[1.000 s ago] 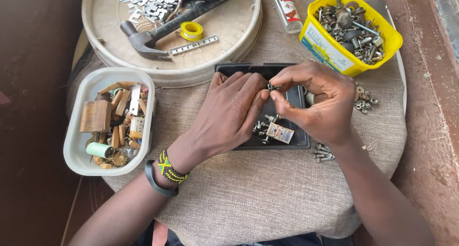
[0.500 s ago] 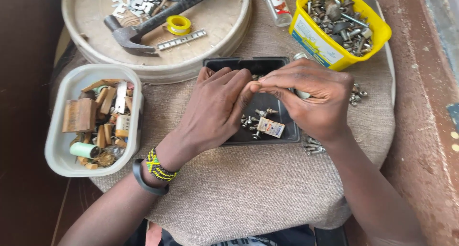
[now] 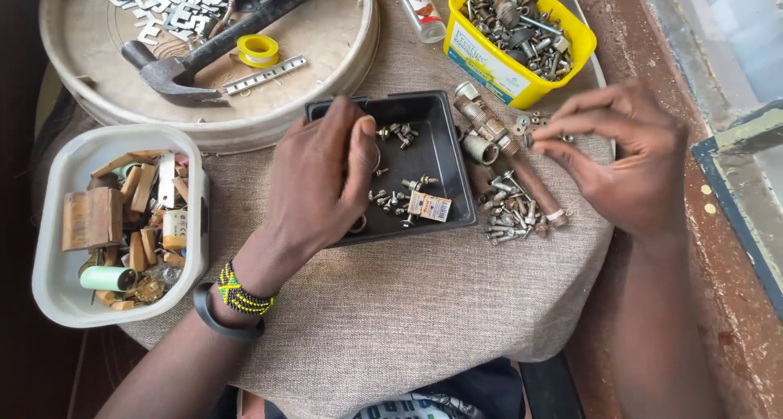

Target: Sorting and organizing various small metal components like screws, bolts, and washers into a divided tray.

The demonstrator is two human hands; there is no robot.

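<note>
Head view, items listed by size, each placed relative to the black plastic tray [image 3: 444,154] at the middle of the cloth-covered table [image 3: 408,305].

Round wooden tray [image 3: 342,68]: up and left of the black tray, its rim just beside the tray's top left corner. Holds a claw hammer [image 3: 175,72], a yellow tape roll [image 3: 258,50], a short perforated metal strip [image 3: 265,74] and a heap of small metal brackets [image 3: 167,7].

White plastic tub [image 3: 57,280]: well left of the black tray, filled with wooden blocks and a pale green cylinder [image 3: 106,278].

Yellow tub [image 3: 489,64]: up and right of the black tray, filled with bolts and nuts.

Left hand [image 3: 314,187]: lies over the black tray's left half, fingers curled together, thumb and fingertips pressed near a thin ring; whether it pinches the ring cannot be told.

Right hand [image 3: 628,162]: right of the black tray, above the cloth, thumb and forefinger pinched on something small that cannot be made out.

Brass pipe fittings [image 3: 485,130]: just beside the tray's right wall.

Loose screws [image 3: 514,219]: on the cloth by the tray's lower right corner.

Small screws [image 3: 391,197] and a small printed card packet [image 3: 430,206]: inside the black tray.
</note>
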